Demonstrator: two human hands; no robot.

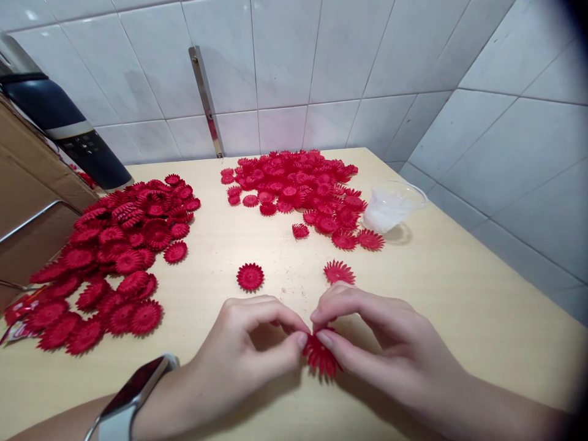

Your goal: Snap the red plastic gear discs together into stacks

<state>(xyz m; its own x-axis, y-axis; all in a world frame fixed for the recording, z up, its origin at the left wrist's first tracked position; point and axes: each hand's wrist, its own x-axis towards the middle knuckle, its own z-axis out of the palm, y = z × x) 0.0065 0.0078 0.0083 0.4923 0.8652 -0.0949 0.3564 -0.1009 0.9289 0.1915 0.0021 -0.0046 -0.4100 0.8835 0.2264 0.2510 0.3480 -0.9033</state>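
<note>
The scene is bright and evenly lit, the light seeming to come from overhead. The glossy white wall tiles (285, 61) carry soft sheen and a faint shadow beside the metal strip (206, 101). On the pale wooden counter (459, 294), short soft shadows lie under both hands and beside the clear plastic cup (392, 205). Wide-angle distortion bends tile lines towards the edges, and a dark vignette blurs the right corners. The centre is sharp.

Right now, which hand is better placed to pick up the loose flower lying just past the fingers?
Right hand, probably: the loose flower lies directly beyond its knuckles, though both hands pinch the held flower.
</note>
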